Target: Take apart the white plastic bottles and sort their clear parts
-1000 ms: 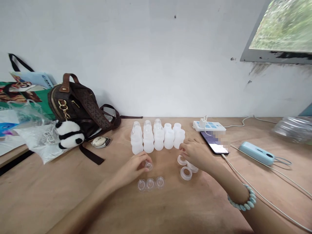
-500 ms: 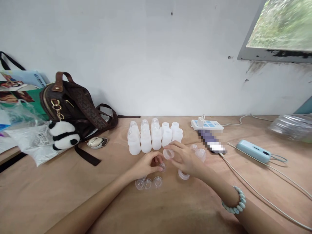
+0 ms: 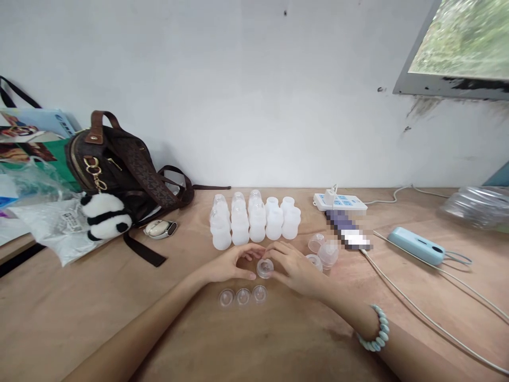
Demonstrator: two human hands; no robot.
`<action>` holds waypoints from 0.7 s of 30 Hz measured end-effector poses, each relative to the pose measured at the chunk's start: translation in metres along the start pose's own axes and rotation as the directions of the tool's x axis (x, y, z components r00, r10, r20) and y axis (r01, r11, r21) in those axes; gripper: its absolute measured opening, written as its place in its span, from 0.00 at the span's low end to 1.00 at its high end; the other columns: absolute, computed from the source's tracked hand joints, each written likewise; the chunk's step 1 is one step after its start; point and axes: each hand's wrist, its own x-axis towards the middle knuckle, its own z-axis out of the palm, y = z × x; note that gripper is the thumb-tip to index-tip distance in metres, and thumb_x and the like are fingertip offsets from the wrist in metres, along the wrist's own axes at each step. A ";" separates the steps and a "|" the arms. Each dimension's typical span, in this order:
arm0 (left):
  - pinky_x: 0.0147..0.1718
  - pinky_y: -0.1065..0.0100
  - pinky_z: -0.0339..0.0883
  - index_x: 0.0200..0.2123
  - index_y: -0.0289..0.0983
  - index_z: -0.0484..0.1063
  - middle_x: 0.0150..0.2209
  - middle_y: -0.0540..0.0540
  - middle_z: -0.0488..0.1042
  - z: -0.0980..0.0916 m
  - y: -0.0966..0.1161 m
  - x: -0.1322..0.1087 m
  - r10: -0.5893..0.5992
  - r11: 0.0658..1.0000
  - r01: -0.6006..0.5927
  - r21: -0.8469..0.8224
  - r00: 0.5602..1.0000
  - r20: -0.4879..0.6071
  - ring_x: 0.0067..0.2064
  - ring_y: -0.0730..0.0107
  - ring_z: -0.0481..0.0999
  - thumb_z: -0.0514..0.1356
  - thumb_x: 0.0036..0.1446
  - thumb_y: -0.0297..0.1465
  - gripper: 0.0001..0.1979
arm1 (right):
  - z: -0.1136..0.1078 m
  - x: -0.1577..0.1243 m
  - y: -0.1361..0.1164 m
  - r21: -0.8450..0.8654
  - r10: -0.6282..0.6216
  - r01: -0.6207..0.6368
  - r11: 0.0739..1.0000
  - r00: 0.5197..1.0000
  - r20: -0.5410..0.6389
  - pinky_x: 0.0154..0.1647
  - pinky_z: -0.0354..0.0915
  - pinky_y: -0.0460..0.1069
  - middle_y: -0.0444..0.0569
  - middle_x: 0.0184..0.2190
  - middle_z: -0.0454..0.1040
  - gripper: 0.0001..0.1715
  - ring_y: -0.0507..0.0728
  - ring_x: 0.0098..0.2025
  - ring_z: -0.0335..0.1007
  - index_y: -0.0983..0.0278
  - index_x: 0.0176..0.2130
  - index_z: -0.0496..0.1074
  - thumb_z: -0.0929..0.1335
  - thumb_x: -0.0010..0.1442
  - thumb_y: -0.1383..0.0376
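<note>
Small white baby bottles [image 3: 240, 231] stand in rows, several of them topped with clear domes. In front of them, my right hand [image 3: 296, 268] grips a translucent bottle ring [image 3: 265, 269] between thumb and fingers, with a clear nipple showing inside it. My left hand [image 3: 233, 263] curves beside the ring, thumb and fingers apart, holding nothing; its fingertips come close to the right fingers. Three clear nipples [image 3: 243, 296] lie in a row nearer me. Right of my right hand lie another ring [image 3: 315, 262], partly hidden by the hand, and clear domed caps [image 3: 328, 253].
A brown backpack [image 3: 115, 159] with a panda charm [image 3: 105, 216] stands left, near a mouse [image 3: 157, 228]. At right are a power strip [image 3: 345, 202], a phone [image 3: 345, 229], a blue power bank [image 3: 415, 245], cables and a clear plastic stack [image 3: 473, 207].
My right hand has lowered the ring over the nipple that was by my left fingers. The left hand's pinch has opened. The view has shifted slightly.
</note>
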 end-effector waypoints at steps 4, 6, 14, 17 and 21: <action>0.50 0.58 0.65 0.53 0.38 0.70 0.47 0.44 0.75 0.010 0.008 0.002 -0.042 0.994 0.048 0.097 0.997 -0.065 0.48 0.61 0.72 0.71 0.45 0.33 0.30 | 0.005 0.002 0.000 -0.050 0.016 -0.017 0.999 0.999 -0.036 0.46 0.65 0.52 0.51 0.40 0.71 0.06 0.58 0.44 0.67 0.65 0.38 0.72 0.66 0.62 0.74; 0.45 0.61 0.67 0.49 0.37 0.72 0.43 0.46 0.76 0.014 0.013 0.003 -0.057 0.992 0.064 0.110 0.996 -0.067 0.43 0.63 0.73 0.71 0.46 0.34 0.26 | 0.006 0.003 -0.002 -0.057 0.019 -0.022 0.998 0.998 -0.056 0.43 0.65 0.51 0.50 0.37 0.71 0.07 0.57 0.41 0.67 0.65 0.35 0.71 0.65 0.62 0.75; 0.48 0.61 0.66 0.45 0.37 0.72 0.44 0.43 0.76 0.023 0.030 0.005 -0.024 0.929 -0.009 -0.371 0.996 -0.084 0.46 0.62 0.75 0.70 0.48 0.38 0.22 | -0.004 0.000 -0.011 0.366 0.155 -0.031 0.930 0.937 -0.315 0.32 0.61 0.46 0.44 0.29 0.70 0.06 0.52 0.29 0.65 0.62 0.33 0.67 0.64 0.65 0.67; 0.43 0.65 0.67 0.43 0.37 0.71 0.40 0.45 0.77 0.029 0.038 0.005 -0.052 0.857 -0.030 -0.514 0.988 -0.144 0.40 0.66 0.76 0.72 0.46 0.39 0.23 | -0.006 0.000 -0.012 0.493 0.192 0.000 0.870 0.921 -0.339 0.31 0.61 0.46 0.44 0.27 0.69 0.07 0.52 0.29 0.64 0.62 0.32 0.65 0.63 0.64 0.65; 0.36 0.69 0.66 0.36 0.36 0.68 0.31 0.50 0.75 0.034 0.051 0.003 -0.052 0.833 -0.064 -0.550 0.980 -0.193 0.33 0.71 0.73 0.72 0.45 0.40 0.21 | -0.012 -0.002 -0.014 0.582 0.207 0.028 0.813 0.920 -0.333 0.30 0.60 0.47 0.43 0.26 0.68 0.09 0.52 0.28 0.63 0.62 0.31 0.64 0.64 0.64 0.63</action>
